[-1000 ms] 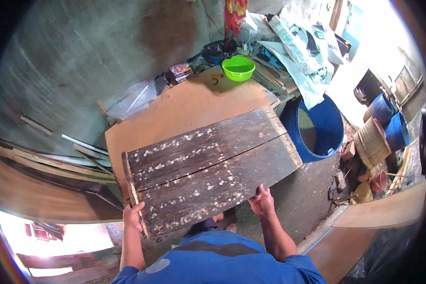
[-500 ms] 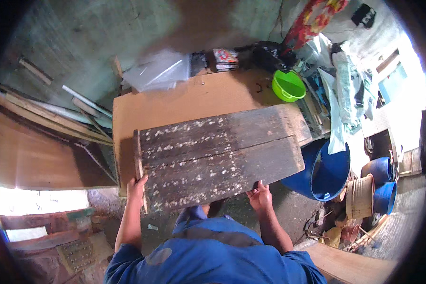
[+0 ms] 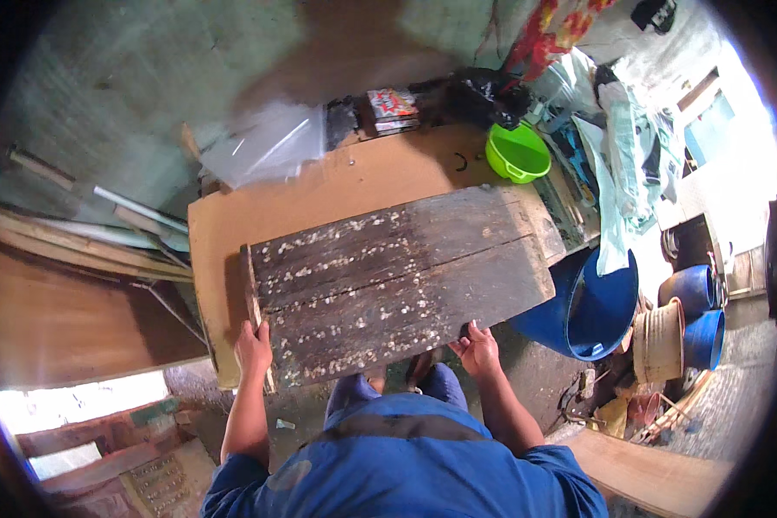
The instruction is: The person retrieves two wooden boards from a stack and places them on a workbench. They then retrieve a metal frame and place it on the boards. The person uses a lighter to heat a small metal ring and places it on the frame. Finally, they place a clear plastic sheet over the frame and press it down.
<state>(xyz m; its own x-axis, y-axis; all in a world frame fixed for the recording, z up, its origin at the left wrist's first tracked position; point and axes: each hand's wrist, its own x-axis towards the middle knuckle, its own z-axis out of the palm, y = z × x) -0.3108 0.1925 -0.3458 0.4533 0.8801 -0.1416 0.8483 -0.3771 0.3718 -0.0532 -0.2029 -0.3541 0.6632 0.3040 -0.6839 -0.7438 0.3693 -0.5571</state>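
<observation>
Between my hands I hold a dark wooden board [image 3: 483,259], made of planks with a gap between them. Rows of small whitish pieces [image 3: 354,324] cover its left two thirds; their kind is too small to make out. A pale batten [image 3: 252,289] runs along the board's left end. My left hand [image 3: 252,345] is closed on that end near the batten, at the near corner. My right hand [image 3: 476,347] grips the near long edge toward the right, thumb on top, other fingers partly hidden below. The board lies tilted over the brown tabletop [image 3: 319,194].
A lime-green basin [image 3: 518,155] stands at the table's back right, a clear plastic sheet [image 3: 268,147] at its back left. A large blue barrel [image 3: 609,311] is right of the board. Long wooden strips [image 3: 86,246] lean at left. Another board with rows of small pieces [image 3: 160,483] lies lower left.
The view has shifted slightly, and my legs show more below the board. Both hands keep their grip on the board, which stays nearly in place.
</observation>
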